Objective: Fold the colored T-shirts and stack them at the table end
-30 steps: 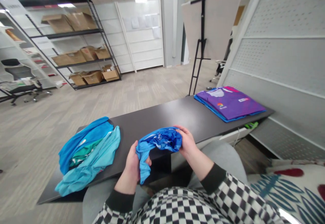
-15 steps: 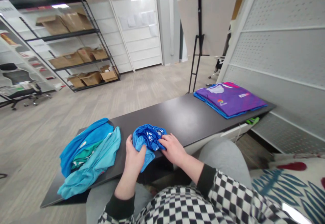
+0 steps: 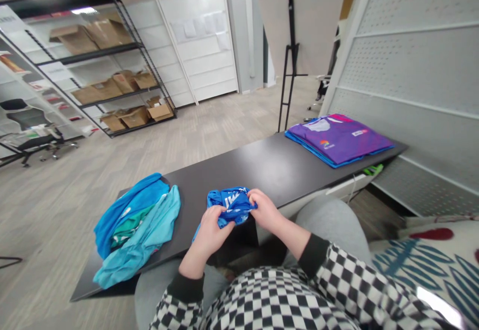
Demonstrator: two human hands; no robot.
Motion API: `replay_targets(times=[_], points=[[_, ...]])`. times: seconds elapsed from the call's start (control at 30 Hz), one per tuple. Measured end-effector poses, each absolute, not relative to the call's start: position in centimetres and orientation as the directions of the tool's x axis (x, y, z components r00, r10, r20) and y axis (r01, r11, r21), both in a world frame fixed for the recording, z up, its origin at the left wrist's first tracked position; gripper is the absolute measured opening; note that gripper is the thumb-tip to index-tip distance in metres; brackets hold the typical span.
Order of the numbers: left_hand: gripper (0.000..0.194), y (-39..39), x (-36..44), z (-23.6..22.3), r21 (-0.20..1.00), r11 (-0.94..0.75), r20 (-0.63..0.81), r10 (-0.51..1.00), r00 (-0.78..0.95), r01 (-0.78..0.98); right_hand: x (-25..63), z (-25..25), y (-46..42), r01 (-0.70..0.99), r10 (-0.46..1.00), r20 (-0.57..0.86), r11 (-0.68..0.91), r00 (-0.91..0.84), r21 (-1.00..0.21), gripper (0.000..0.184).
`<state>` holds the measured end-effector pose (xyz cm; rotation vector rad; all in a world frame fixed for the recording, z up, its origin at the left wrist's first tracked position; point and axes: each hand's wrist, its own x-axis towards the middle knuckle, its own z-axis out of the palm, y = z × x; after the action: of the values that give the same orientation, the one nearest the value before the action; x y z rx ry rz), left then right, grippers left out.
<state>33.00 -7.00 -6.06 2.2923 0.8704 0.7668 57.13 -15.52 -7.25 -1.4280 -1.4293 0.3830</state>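
A bunched-up blue shirt (image 3: 232, 202) with white lettering sits at the near edge of the dark table (image 3: 269, 167). My left hand (image 3: 211, 227) grips its lower left part with closed fingers. My right hand (image 3: 265, 209) pinches its right side. Both hands hold the cloth just above the table's front edge, close to my lap. The rest of the garment is crumpled between my hands.
A heap of blue and teal clothes (image 3: 136, 227) lies on the table's left end. Folded purple and blue shirts (image 3: 339, 140) lie at the far right end. A perforated white partition (image 3: 411, 80) stands on the right; a black shelf rack (image 3: 105, 65) with cardboard boxes stands behind.
The blue shirt was stretched between my hands, then pressed onto the table; now both hands have gathered it into a tighter bundle, closer together.
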Motion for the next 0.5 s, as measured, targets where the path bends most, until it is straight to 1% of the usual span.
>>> replay_targets(times=[0.07, 0.13, 0.23, 0.3, 0.4, 0.43, 0.5], points=[[0.04, -7.0, 32.2, -6.0, 0.662, -0.629, 0.295, 0.719, 0.63, 0.408, 57.5, -7.4, -15.1, 0.503, 0.86, 0.372, 0.163, 0.348, -0.849, 0.025], [0.047, -6.6, 31.7, -6.0, 0.628, -0.623, 0.275, 0.738, 0.616, 0.466, 57.7, -7.3, -14.6, 0.465, 0.857, 0.275, 0.048, 0.435, -0.884, 0.021], [0.051, -5.3, 31.7, -5.9, 0.556, -0.635, 0.247, 0.742, 0.623, 0.536, 58.2, -6.8, -13.3, 0.409, 0.854, 0.135, -0.097, 0.502, -0.908, 0.015], [0.052, -4.1, 32.4, -5.6, 0.51, -0.665, 0.236, 0.718, 0.655, 0.546, 58.7, -6.1, -11.8, 0.416, 0.849, 0.11, -0.138, 0.517, -0.899, 0.015], [0.055, -3.1, 34.5, -4.2, 0.467, -0.68, 0.21, 0.707, 0.676, 0.566, 59.6, -4.9, -9.2, 0.467, 0.848, 0.12, -0.161, 0.516, -0.87, 0.017], [0.058, -3.2, 35.4, -3.5, 0.467, -0.678, 0.226, 0.712, 0.665, 0.568, 59.9, -4.6, -8.4, 0.449, 0.852, 0.096, -0.172, 0.514, -0.877, 0.018], [0.061, -4.7, 37.4, -2.0, 0.508, -0.687, 0.315, 0.71, 0.63, 0.52, 60.3, -4.2, -7.3, 0.341, 0.855, 0.006, -0.2, 0.518, -0.919, 0.021]])
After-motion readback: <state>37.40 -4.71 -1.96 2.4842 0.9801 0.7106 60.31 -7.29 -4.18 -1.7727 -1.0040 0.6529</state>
